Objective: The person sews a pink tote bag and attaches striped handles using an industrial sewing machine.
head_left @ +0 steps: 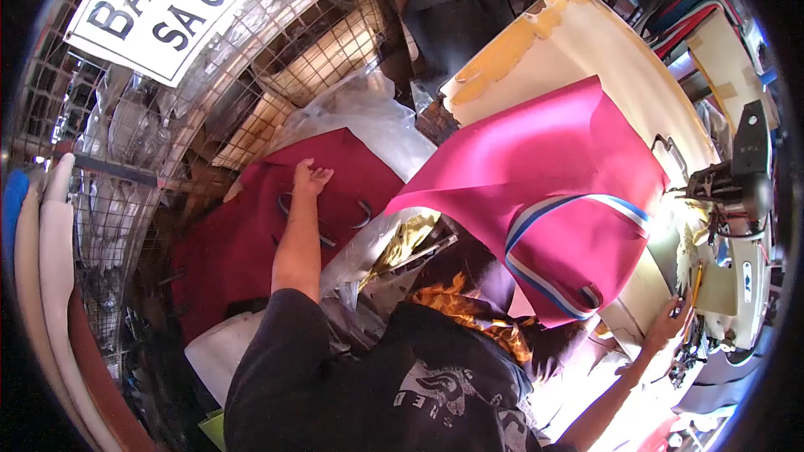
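Though set well apart, likely gives each hand a separate place to steady or reach from. Holds the left hand [311,177] over the dark red sheet [243,234], with fingers loosely curled and nothing visible in them, perhaps to keep the sheet from sliding. Cannot tell from this angle about contact with it. Keeps the right hand [668,324] low, just beside the machine [741,192] and near a yellow pencil [698,283]. Cannot tell about any grip there, because of glare and distance.

Find the pink sheet [511,163] between the hands, to the right of the dark red sheet, overlapping the board [578,46]. Probably laid so for backing, to stop something that broad from sagging. Notice the strap [526,218], striped blue and white, curving over its near part. Judged by position, turned toward the machine for easy access.

See clear plastic [360,109] just beyond the dark red sheet, seemingly pushed aside. Note also dark curved pieces [366,215] on that sheet, too shadowed to identify.
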`<action>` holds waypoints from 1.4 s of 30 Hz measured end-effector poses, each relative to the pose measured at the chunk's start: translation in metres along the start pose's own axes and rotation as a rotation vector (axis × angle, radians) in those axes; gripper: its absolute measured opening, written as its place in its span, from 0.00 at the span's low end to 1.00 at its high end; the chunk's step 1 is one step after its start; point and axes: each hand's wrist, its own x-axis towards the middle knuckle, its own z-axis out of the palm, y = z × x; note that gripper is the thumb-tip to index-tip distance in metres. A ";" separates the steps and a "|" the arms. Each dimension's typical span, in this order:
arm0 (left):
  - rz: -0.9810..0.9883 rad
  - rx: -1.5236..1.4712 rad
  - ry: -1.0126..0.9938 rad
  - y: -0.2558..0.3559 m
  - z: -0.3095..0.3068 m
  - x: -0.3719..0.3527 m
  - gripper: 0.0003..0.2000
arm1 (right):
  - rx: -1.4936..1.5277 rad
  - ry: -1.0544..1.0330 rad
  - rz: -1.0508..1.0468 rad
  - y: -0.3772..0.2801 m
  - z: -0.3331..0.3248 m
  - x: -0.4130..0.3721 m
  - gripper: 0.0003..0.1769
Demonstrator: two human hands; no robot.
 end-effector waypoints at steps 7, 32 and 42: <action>0.089 0.050 -0.147 0.007 0.044 0.014 0.44 | -0.023 0.000 -0.048 0.007 -0.001 0.003 0.21; 1.286 1.190 -1.046 -0.061 0.148 -0.349 0.33 | 0.262 0.129 -0.140 -0.035 -0.001 -0.029 0.15; 0.825 1.181 -0.948 -0.031 0.234 -0.364 0.15 | 0.505 -0.142 -0.145 -0.173 -0.046 -0.139 0.13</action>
